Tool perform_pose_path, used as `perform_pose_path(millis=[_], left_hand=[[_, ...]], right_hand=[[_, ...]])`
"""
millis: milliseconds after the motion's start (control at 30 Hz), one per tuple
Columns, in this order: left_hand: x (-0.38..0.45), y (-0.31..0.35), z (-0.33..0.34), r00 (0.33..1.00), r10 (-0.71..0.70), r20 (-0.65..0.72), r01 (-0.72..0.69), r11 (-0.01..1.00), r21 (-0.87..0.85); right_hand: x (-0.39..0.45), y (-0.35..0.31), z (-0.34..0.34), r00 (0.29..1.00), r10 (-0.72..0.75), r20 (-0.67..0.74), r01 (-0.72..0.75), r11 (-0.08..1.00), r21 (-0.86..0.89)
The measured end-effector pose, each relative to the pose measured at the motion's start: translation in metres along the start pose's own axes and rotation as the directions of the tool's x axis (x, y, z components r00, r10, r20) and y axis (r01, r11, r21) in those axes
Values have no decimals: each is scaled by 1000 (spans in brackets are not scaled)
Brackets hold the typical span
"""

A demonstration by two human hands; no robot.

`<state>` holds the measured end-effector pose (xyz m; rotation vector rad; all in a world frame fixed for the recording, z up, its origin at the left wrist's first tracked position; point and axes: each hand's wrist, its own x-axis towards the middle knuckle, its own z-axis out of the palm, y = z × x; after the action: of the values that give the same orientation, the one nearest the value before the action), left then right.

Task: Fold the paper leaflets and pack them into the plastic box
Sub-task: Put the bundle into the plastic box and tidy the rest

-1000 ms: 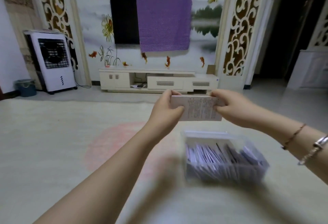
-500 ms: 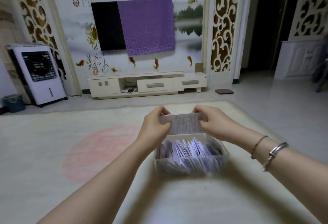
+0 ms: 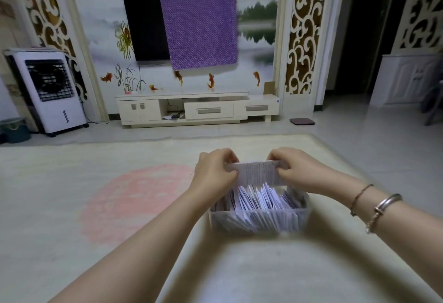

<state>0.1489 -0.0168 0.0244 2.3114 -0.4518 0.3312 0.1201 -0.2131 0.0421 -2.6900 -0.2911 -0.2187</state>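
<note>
A folded paper leaflet (image 3: 259, 173) with small print is held upright between both hands, just above the far end of a clear plastic box (image 3: 256, 222). My left hand (image 3: 214, 173) pinches its left edge and my right hand (image 3: 298, 170) pinches its right edge. The box stands on the pale rug and holds several folded white leaflets (image 3: 257, 203) packed on edge. The leaflet's lower edge reaches down to the tops of the packed ones.
The pale rug (image 3: 72, 206) with a pink round patch spreads to the left. Farther off stand a low white TV cabinet (image 3: 196, 109), a white air cooler (image 3: 51, 91) and a small bin (image 3: 14, 130). Bracelets sit on my right wrist.
Both hands have lowered the leaflet from in front of the TV cabinet down to the box. The view has shifted, so the box now sits centred below the hands.
</note>
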Motion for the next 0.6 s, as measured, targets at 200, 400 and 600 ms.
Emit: perform_pose_path(millis=[200, 400, 600], left_hand=[[-2, -3, -2, 952, -307, -9, 306, 950, -62], [9, -20, 3, 737, -642, 210, 629, 539, -560], [12, -23, 11, 810, -570, 135, 423, 411, -807]], right_hand=[[-4, 16, 9, 952, 288, -103, -226, 889, 398], [-3, 14, 19, 811, 566, 149, -433, 409, 803], [0, 14, 26, 831, 552, 63, -237, 248, 939]])
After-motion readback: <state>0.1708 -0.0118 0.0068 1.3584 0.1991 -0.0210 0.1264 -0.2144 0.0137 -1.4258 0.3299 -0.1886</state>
